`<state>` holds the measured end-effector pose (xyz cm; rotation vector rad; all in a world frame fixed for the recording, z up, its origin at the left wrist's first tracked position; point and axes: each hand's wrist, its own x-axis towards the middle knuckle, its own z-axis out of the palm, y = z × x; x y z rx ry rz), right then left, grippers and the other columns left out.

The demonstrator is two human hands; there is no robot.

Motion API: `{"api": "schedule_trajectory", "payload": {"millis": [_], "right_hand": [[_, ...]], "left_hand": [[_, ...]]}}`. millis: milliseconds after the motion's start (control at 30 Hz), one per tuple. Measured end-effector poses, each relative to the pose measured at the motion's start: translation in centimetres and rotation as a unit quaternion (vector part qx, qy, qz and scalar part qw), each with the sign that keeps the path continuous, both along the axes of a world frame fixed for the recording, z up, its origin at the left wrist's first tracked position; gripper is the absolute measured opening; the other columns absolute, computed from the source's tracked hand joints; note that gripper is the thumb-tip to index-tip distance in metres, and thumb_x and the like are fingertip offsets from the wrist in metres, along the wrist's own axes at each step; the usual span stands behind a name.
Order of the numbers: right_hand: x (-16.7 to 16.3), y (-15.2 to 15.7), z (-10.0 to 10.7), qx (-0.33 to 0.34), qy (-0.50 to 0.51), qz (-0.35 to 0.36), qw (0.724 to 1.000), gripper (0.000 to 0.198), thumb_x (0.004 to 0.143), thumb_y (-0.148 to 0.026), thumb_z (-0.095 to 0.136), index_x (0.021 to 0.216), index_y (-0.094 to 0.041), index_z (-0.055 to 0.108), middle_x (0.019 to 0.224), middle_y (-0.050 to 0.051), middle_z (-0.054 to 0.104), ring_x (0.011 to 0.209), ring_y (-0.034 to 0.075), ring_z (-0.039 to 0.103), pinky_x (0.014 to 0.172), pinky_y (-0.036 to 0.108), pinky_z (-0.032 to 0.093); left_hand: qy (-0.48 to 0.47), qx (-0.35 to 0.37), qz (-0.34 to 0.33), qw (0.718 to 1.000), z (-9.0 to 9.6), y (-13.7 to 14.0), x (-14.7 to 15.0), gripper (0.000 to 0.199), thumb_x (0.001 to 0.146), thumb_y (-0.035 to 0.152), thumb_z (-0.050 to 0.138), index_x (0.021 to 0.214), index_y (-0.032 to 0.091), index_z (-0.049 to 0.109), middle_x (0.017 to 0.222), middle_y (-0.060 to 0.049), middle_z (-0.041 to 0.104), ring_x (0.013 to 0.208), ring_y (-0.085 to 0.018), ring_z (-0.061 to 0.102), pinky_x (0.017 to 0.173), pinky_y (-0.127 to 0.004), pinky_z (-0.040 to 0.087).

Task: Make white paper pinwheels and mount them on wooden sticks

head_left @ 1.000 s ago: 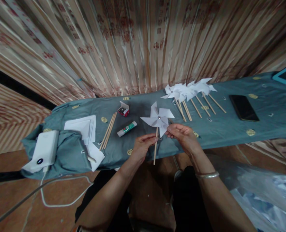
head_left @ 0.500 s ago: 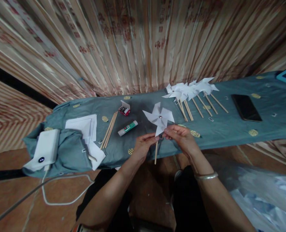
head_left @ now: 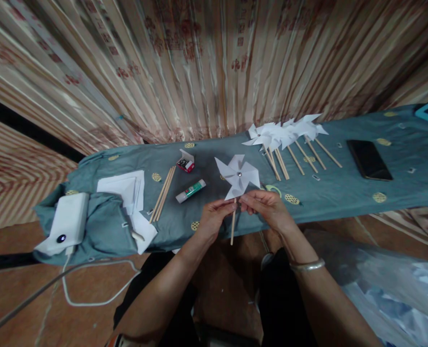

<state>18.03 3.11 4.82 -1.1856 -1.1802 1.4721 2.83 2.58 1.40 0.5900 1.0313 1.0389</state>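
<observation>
A white paper pinwheel [head_left: 238,174] with a silver pin at its centre stands up between my hands, over the near edge of the cloth-covered table. My left hand [head_left: 218,215] pinches its wooden stick just below the blades. From the other side, my right hand [head_left: 263,204] has its fingers closed at the same part of the stick; the fingertips are partly hidden. A glue stick [head_left: 191,191] lies to the left of the pinwheel. Beyond it sits an open small red box [head_left: 186,163] of metal pins.
Several finished pinwheels [head_left: 286,134] lie at the back right, near a black phone [head_left: 369,160]. Loose wooden sticks [head_left: 162,194], white paper sheets [head_left: 138,193] and a white power bank [head_left: 69,219] with a cable are on the left. A plastic bag [head_left: 390,284] stands at lower right.
The pinwheel's blades have turned slightly. My right hand's fingertips have shifted a little left and down, from a blade's tip to the stick. My left hand has stayed nearly still.
</observation>
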Motion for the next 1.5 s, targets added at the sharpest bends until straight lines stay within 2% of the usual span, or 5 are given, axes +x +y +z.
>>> {"api": "schedule_trajectory", "payload": {"millis": [100, 200, 367, 733, 1500], "right_hand": [[1.2, 0.0, 0.3, 0.009, 0.005, -0.030, 0.999, 0.035, 0.068, -0.053, 0.075, 0.060, -0.019, 0.069, 0.055, 0.000, 0.063, 0.044, 0.007, 0.043, 0.044, 0.024, 0.033], [2.8, 0.3, 0.3, 0.037, 0.046, -0.152, 0.987, 0.031, 0.067, -0.050, 0.077, 0.060, -0.021, 0.068, 0.054, -0.002, 0.061, 0.043, 0.007, 0.039, 0.043, 0.024, 0.030], [4.0, 1.0, -0.4, 0.060, 0.027, -0.271, 0.960, 0.026, 0.062, -0.047, 0.081, 0.071, -0.025, 0.070, 0.071, 0.000, 0.069, 0.056, 0.011, 0.052, 0.054, 0.027, 0.043], [2.5, 1.1, -1.0, 0.030, 0.018, -0.235, 0.971, 0.025, 0.056, -0.043, 0.084, 0.064, -0.023, 0.071, 0.055, -0.003, 0.060, 0.051, 0.009, 0.048, 0.051, 0.024, 0.038], [-0.1, 0.5, -0.9, 0.005, 0.020, -0.163, 0.986, 0.033, 0.049, -0.049, 0.085, 0.056, -0.021, 0.068, 0.055, -0.003, 0.063, 0.052, 0.009, 0.051, 0.054, 0.024, 0.040]], "left_hand": [[0.011, -0.010, 0.005, 1.000, 0.1, 0.1, -0.1, 0.032, 0.047, 0.029, 0.089, 0.074, 0.016, 0.078, 0.074, -0.005, 0.075, 0.070, -0.015, 0.064, 0.077, -0.029, 0.048], [0.007, -0.009, -0.007, 1.000, 0.2, 0.0, -0.1, 0.030, 0.049, 0.029, 0.088, 0.075, 0.017, 0.078, 0.076, -0.005, 0.075, 0.071, -0.014, 0.064, 0.076, -0.028, 0.047], [0.008, -0.012, -0.033, 0.999, 0.2, -0.2, 0.0, 0.030, 0.050, 0.029, 0.088, 0.076, 0.017, 0.078, 0.076, -0.005, 0.075, 0.071, -0.014, 0.063, 0.073, -0.027, 0.046], [0.010, 0.000, -0.022, 1.000, -0.2, -0.2, 0.0, 0.030, 0.050, 0.030, 0.088, 0.077, 0.018, 0.078, 0.076, -0.004, 0.075, 0.068, -0.012, 0.061, 0.071, -0.025, 0.046], [-0.013, -0.010, 0.005, 1.000, -0.2, 0.1, 0.0, 0.040, 0.045, 0.030, 0.091, 0.080, 0.015, 0.078, 0.077, -0.006, 0.076, 0.072, -0.014, 0.065, 0.086, -0.032, 0.048]]}}
